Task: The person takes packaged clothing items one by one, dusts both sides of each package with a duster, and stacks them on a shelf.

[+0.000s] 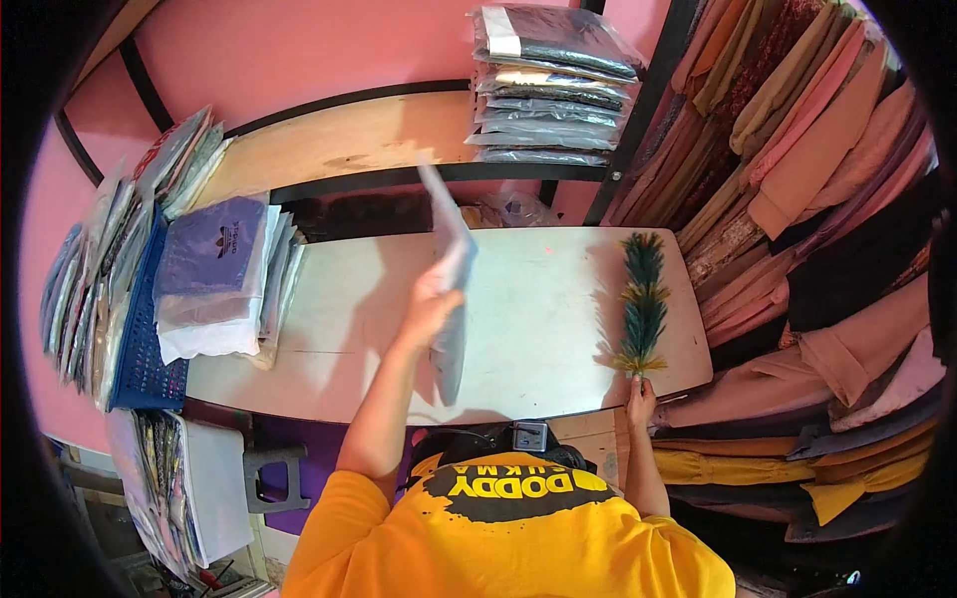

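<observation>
From my remote post, I see the left hand [436, 305] closed on a flat, pale packet [455, 309], edge-up over the white table [558, 299], motion-blurred; table contact unclear. Right hand [641, 399] pinches the base of a feathery green-and-yellow wand [644, 299] at the table's right side. Blue packet [211, 244]: upside-down "adidas" and trefoil, glossy clear wrap, beside a perforated blue plastic basket [142, 364]. Orange-yellow shirt [498, 548]: "DODDY" in yellow on black, line beneath only partly legible. Plastic-wrapped stack [553, 100] on wooden shelf [349, 135]; hanging garments [827, 199] at right.
</observation>
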`<act>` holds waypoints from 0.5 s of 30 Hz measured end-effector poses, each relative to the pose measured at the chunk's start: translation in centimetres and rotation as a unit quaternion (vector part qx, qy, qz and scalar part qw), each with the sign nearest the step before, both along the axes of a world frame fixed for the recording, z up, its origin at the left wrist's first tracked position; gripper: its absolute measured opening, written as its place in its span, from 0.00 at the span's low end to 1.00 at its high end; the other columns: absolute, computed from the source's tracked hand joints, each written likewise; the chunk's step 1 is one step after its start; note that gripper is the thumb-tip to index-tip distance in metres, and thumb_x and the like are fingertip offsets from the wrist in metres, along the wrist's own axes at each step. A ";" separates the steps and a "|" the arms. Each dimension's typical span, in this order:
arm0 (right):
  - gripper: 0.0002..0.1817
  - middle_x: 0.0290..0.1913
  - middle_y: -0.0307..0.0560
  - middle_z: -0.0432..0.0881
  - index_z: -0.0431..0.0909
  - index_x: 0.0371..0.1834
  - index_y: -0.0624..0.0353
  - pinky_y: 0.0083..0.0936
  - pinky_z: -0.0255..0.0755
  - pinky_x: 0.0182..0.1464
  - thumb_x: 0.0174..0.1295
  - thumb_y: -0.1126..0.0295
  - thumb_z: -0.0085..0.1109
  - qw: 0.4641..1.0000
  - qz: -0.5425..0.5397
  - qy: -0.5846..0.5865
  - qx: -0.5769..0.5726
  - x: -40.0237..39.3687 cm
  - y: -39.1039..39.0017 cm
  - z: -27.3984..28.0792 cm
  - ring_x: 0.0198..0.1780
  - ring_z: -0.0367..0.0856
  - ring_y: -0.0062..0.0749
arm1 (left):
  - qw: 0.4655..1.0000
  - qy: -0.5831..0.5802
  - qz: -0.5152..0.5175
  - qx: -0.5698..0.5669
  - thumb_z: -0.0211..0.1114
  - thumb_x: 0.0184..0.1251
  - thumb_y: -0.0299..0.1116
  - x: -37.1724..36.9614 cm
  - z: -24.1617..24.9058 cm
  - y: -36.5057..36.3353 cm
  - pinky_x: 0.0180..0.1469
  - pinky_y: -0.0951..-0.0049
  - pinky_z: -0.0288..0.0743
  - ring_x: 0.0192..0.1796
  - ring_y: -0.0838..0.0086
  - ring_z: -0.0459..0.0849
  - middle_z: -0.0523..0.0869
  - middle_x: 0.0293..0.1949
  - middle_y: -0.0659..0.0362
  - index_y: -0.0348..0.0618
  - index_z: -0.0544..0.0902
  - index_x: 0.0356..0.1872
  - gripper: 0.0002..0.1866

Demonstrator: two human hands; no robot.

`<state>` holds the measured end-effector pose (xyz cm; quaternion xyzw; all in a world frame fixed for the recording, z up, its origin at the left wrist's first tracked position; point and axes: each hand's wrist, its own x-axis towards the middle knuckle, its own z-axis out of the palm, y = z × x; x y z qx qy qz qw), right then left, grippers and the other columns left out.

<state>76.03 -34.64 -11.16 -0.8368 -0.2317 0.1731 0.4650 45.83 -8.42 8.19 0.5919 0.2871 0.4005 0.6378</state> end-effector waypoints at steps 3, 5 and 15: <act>0.24 0.28 0.51 0.74 0.70 0.41 0.64 0.28 0.64 0.38 0.58 0.51 0.44 0.997 -0.027 0.032 -0.068 0.5 -0.3 0.0 0.32 0.71 0.35 | 0.977 0.111 -0.083 0.160 0.52 0.42 0.18 3.8 0.2 -3.1 0.55 0.79 0.59 0.52 0.77 0.69 0.71 0.52 0.56 0.34 0.61 0.58 0.33; 0.23 0.29 0.52 0.75 0.70 0.42 0.62 0.29 0.64 0.38 0.58 0.50 0.44 0.998 -0.018 0.023 -0.047 0.5 -0.2 -0.3 0.33 0.72 0.35 | 0.962 0.186 -0.173 0.095 0.60 0.48 0.25 4.3 -1.6 -4.1 0.42 0.80 0.68 0.40 0.79 0.75 0.78 0.41 0.58 0.37 0.62 0.58 0.32; 0.17 0.26 0.53 0.75 0.74 0.40 0.53 0.31 0.67 0.31 0.56 0.53 0.47 0.957 0.241 -0.060 -0.148 -5.5 1.2 5.9 0.26 0.74 0.36 | 0.818 0.525 0.141 0.188 0.70 0.38 0.37 -8.6 -19.9 -4.3 0.39 0.66 0.71 0.36 0.58 0.78 0.79 0.34 0.50 0.38 0.72 0.44 0.28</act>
